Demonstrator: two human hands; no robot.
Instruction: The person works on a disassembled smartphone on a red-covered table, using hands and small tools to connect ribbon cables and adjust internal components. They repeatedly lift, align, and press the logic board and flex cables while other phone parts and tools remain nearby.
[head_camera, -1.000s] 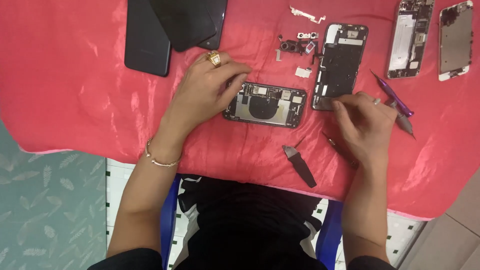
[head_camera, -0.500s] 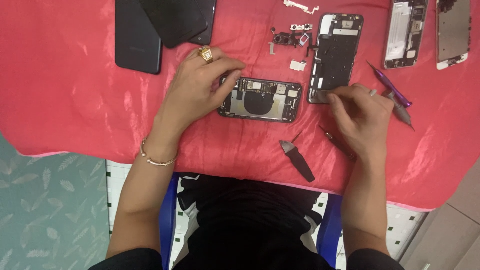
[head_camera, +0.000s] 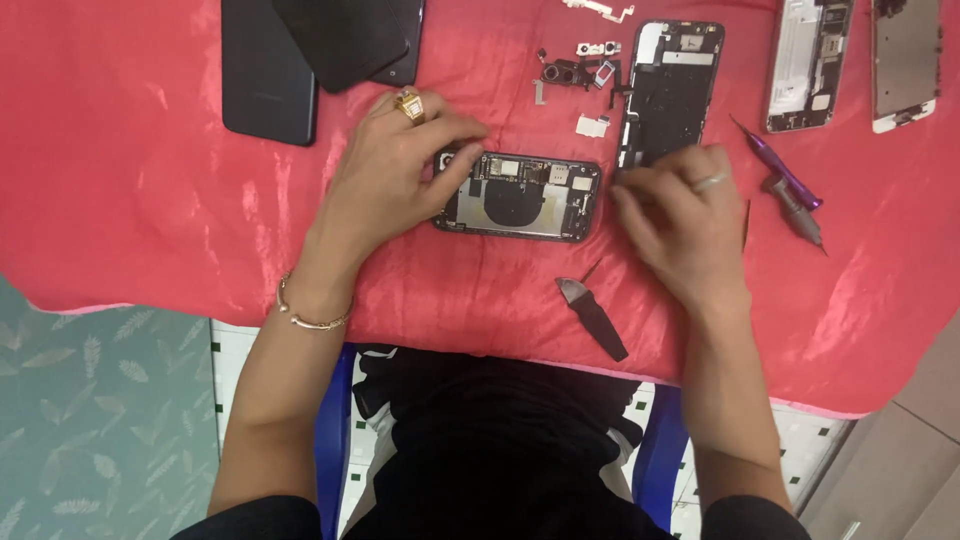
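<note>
An opened phone body (head_camera: 525, 198) lies on the red cloth (head_camera: 130, 200), its inner parts and round coil facing up. My left hand (head_camera: 390, 175), wearing a gold ring and a bracelet, grips the phone's left end between thumb and fingers. My right hand (head_camera: 680, 215) is blurred, fingers drawn together, right at the phone's right end. Whether it pinches something small cannot be told. A second stripped phone frame (head_camera: 668, 90) lies just beyond my right hand.
Small loose parts (head_camera: 580, 65) lie behind the opened phone. A black pry tool (head_camera: 593, 318) sits near the cloth's front edge. A purple screwdriver (head_camera: 775, 170) and a grey one (head_camera: 795, 210) lie at right. Dark phones (head_camera: 268, 70) lie back left and two more stripped phone frames (head_camera: 808, 65) back right.
My right hand has moved left, up to the opened phone's right end. My left hand keeps its hold on the left end.
</note>
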